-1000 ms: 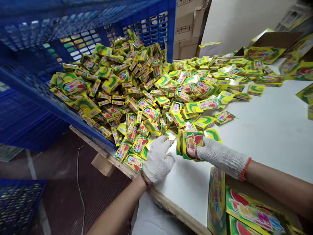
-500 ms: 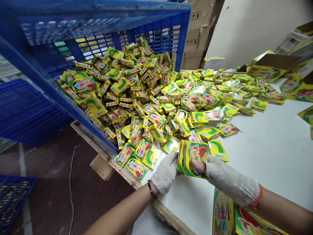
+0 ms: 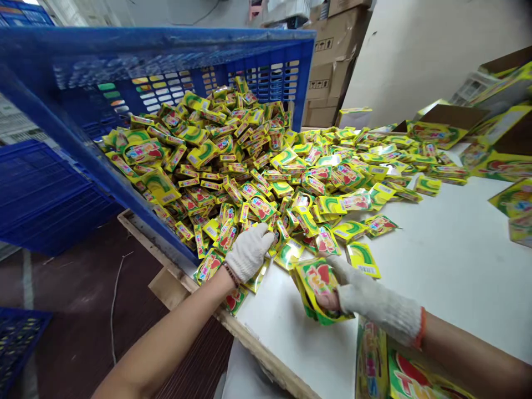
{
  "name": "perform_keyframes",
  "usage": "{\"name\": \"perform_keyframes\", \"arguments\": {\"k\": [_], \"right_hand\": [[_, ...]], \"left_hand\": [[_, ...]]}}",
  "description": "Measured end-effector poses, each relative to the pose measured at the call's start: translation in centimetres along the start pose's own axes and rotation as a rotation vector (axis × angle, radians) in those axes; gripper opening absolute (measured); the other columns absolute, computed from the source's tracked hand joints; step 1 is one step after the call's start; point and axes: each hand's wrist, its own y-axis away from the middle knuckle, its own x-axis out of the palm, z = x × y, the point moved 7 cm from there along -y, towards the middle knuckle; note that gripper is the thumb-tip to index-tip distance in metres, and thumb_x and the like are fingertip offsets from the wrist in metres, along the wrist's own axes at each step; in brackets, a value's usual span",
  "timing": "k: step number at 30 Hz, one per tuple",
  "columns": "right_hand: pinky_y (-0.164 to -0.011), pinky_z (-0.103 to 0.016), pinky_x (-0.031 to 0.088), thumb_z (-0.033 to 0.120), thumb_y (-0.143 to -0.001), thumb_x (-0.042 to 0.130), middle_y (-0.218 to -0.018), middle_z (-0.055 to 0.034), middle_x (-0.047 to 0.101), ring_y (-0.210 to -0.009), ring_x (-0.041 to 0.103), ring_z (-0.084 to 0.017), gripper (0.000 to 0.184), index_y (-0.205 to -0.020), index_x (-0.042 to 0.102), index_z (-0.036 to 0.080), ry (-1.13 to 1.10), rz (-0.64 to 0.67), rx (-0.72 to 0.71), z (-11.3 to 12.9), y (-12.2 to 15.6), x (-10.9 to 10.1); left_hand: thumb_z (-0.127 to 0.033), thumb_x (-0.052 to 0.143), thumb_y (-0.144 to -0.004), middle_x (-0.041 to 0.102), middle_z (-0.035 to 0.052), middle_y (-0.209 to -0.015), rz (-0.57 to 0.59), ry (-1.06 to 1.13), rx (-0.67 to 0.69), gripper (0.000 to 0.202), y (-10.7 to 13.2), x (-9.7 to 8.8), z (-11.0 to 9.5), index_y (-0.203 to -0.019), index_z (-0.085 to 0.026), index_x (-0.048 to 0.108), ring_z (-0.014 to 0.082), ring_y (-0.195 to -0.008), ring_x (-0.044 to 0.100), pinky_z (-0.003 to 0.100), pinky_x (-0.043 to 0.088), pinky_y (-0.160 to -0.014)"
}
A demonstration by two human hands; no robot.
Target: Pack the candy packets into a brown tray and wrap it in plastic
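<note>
Yellow-green packets (image 3: 261, 208), head view: heaped in the blue crate (image 3: 166, 37), spilling over the white desk (image 3: 449, 244). Right hand (image 3: 366, 299), gloved, is closed round a small tilted stack (image 3: 318, 280) of them at the near side. Left hand (image 3: 249, 252), also gloved, has fingers partly curled over the heap's near edge; can't tell if it grips any. Printed box (image 3: 369, 360) sits below the right wrist.

You can read "TW" on your held packs (image 3: 318, 277), "T" on the box (image 3: 409, 367), umbrella-and-arrow signs on the cartons (image 3: 326, 73).
</note>
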Motion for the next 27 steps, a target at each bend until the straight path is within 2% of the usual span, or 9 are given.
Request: {"name": "perform_keyframes", "arguments": {"k": [3,8,10,13,16,18,21,24,27], "right_hand": [[-0.073,-0.041,0.058,0.053,-0.059,0.077,-0.089,-0.0117,0.075,-0.075,0.070,-0.027,0.071,-0.118,0.065,0.016,-0.326,0.086,0.039,0.8,0.9,0.5],[-0.092,-0.051,0.056,0.050,-0.069,0.070,-0.116,-0.0150,0.073,-0.103,0.071,-0.034,0.074,-0.135,0.055,0.021,-0.665,0.043,0.051,1.3,2.1,0.0],[-0.094,-0.053,0.055,0.048,-0.070,0.070,-0.121,-0.0157,0.072,-0.108,0.069,-0.035,0.077,-0.140,0.051,0.021,-0.684,-0.038,0.075,0.7,2.2,-1.3],[-0.096,-0.053,0.055,0.043,-0.071,0.070,-0.126,-0.0154,0.070,-0.112,0.068,-0.036,0.077,-0.142,0.049,0.022,-0.659,-0.206,0.043,0.6,2.5,-4.6],[-0.097,-0.053,0.056,0.039,-0.071,0.070,-0.127,-0.0125,0.069,-0.114,0.067,-0.036,0.076,-0.142,0.049,0.024,-0.625,-0.321,-0.021,1.1,3.2,-7.7],[-0.096,-0.053,0.056,0.037,-0.068,0.070,-0.125,-0.0113,0.070,-0.115,0.066,-0.036,0.075,-0.140,0.052,0.025,-0.588,-0.346,-0.053,1.7,3.7,-9.0],[-0.094,-0.050,0.056,0.037,-0.062,0.071,-0.121,-0.0119,0.072,-0.113,0.067,-0.036,0.072,-0.132,0.059,0.023,-0.506,-0.286,-0.095,2.6,3.9,-9.4],[-0.085,-0.045,0.058,0.041,-0.058,0.072,-0.112,-0.0137,0.074,-0.105,0.069,-0.035,0.070,-0.124,0.063,0.019,-0.382,-0.135,-0.111,3.4,3.4,-8.3],[-0.073,-0.038,0.058,0.043,-0.058,0.071,-0.099,-0.0129,0.074,-0.090,0.070,-0.031,0.065,-0.116,0.062,0.015,-0.150,-0.022,-0.076,3.5,2.5,-6.3]], "left_hand": [[-0.008,0.049,-0.086,0.061,0.0102,-0.114,-0.096,0.127,0.081,0.027,2.1,0.3,-1.8,-0.104,-0.020,0.066,0.0210,-0.109,0.060,0.033,0.053,-0.093],[-0.017,0.050,-0.090,0.056,0.0138,-0.131,-0.379,0.487,0.263,0.035,3.6,0.7,-6.4,-0.123,-0.020,0.060,0.0237,-0.124,0.057,0.039,0.049,-0.105],[-0.016,0.046,-0.091,0.050,0.0155,-0.142,-0.364,0.426,0.208,0.046,1.6,1.1,-7.4,-0.137,-0.020,0.051,0.0264,-0.134,0.049,0.043,0.045,-0.110],[-0.009,0.044,-0.091,0.047,0.0143,-0.150,-0.226,0.222,0.126,0.054,-3.3,1.3,-8.0,-0.144,-0.024,0.047,0.0300,-0.141,0.041,0.053,0.036,-0.114],[-0.008,0.048,-0.091,0.057,0.0127,-0.140,-0.091,0.178,0.089,0.034,-7.8,0.8,-7.6,-0.116,-0.023,0.066,0.0299,-0.135,0.045,0.055,0.029,-0.115],[-0.013,0.051,-0.091,0.066,0.0131,-0.122,-0.077,0.235,0.062,0.020,-9.4,0.0,-7.4,-0.097,-0.020,0.069,0.0291,-0.123,0.053,0.051,0.034,-0.111],[-0.021,0.051,-0.092,0.069,0.0119,-0.102,-0.109,0.316,0.000,0.015,-9.6,-0.4,-7.8,-0.098,-0.018,0.065,0.0264,-0.101,0.062,0.043,0.048,-0.095],[-0.032,0.051,-0.096,0.070,0.0087,-0.102,-0.098,0.819,-0.113,0.023,-7.8,1.2,-8.5,-0.109,-0.018,0.063,0.0204,-0.089,0.065,0.034,0.054,-0.082],[-0.055,0.058,-0.091,0.073,0.0087,-0.102,-0.100,1.456,-0.354,0.040,-4.1,4.4,-8.0,-0.105,-0.018,0.067,0.0223,-0.095,0.068,0.036,0.056,-0.087]]}}
